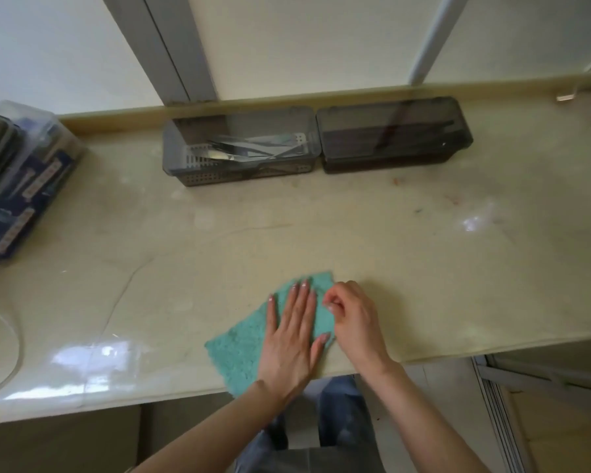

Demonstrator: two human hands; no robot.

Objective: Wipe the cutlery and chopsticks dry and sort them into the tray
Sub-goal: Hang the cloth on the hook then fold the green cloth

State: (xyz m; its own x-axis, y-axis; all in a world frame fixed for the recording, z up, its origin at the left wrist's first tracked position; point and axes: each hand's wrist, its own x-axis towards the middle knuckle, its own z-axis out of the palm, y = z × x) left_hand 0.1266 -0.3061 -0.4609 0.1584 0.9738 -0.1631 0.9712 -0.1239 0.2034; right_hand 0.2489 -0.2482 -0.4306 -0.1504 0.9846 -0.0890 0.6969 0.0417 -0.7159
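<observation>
Cutlery (249, 150) lies in a heap inside the cutlery tray (219, 177), a smoky see-through box at the far edge of the surface (355, 227), about midway along it. Touching that box on the side toward the far right corner is the chopstick tray (396, 162), darker, with long dark sticks inside that look like chopsticks (389, 131); whether either lid is on I cannot tell. No loose spoon, fork or stick shows anywhere else on the surface, so by my reading the wiping and sorting are done, or very nearly, and what is left is tidying the cloth (236, 349). It is teal and lies spread at the near edge, one corner just over the lip. The left hand (294, 336) rests flat on it, its fingers (301, 298) straight and slightly spread, pressing the cloth down. The right hand (352, 319) sits just beside it with its fingers (331, 302) curled, thumb and forefinger meeting at the cloth's right edge and seemingly pinching it, perhaps to fold it over. Neither hand holds any cutlery. A clear tub (31, 172) of blue packets stands at the left edge, and the curved rim of a sink (16, 339) shows near the near left corner. Whether the pieces in the trays are dry cannot be judged from here.
</observation>
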